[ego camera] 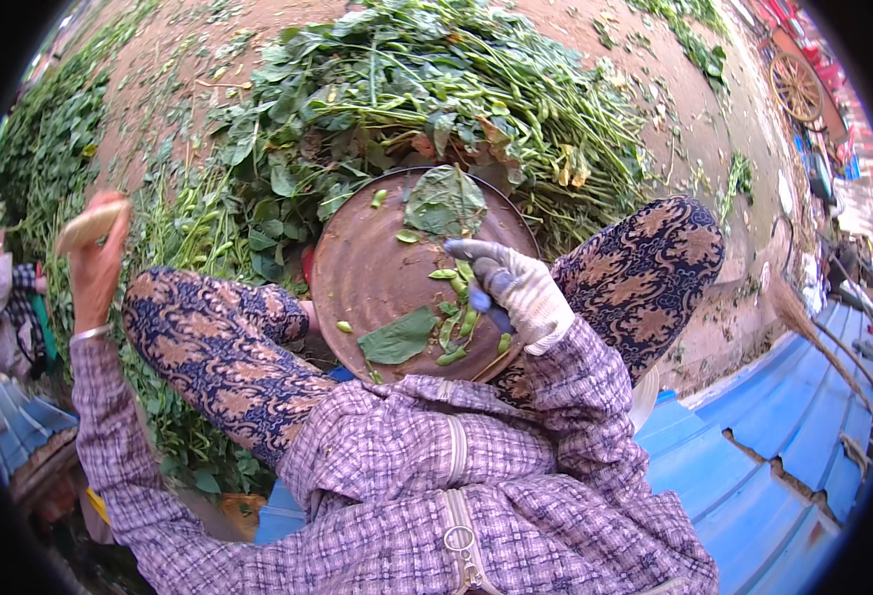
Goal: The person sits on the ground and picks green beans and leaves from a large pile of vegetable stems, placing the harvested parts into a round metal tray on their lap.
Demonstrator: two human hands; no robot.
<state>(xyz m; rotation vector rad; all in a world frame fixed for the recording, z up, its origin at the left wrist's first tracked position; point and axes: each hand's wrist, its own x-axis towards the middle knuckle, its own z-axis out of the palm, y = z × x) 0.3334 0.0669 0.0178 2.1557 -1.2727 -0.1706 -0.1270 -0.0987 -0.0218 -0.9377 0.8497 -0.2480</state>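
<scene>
My left hand (96, 279), bare with a silvery bangle at the wrist, is raised at the left beyond my knee. It is shut on a flat tan object (93, 227), too blurred to name. My right hand (514, 286) wears a pale knit glove with blue-grey fingertips. Its fingers are apart over a round brown tray (362, 260), beside several green bean pods (451, 320). I see nothing plainly gripped there. A curled, dull green leaf (445, 202) lies at the tray's far side, and a smoother leaf (398, 336) near its front edge.
A heap of cut bean plants (407, 89) lies just beyond the tray. More plants (49, 126) lie far left. Blue corrugated sheets (734, 461) and a broom (816, 335) are at the right. Another person (12, 320) is at the left edge. A spoked wheel (795, 85) stands far right.
</scene>
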